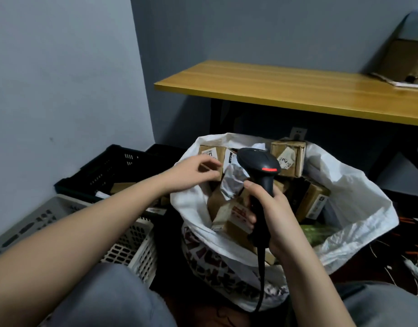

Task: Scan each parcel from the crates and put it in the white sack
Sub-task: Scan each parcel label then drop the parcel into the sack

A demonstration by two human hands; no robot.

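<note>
Grey-walled corner (61, 67), wooden table (297, 95) beyond sack (359, 199)

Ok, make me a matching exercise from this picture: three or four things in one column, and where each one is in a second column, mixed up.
Things:
1. barcode scanner
2. white sack
3. black crate
4. open cardboard box

Places:
a. on the wooden table
b. gripped by the right hand
c. against the left wall, behind the grey crate
d. on the floor between the knees, full of parcels

Pairs: 1-b, 2-d, 3-c, 4-a
</note>
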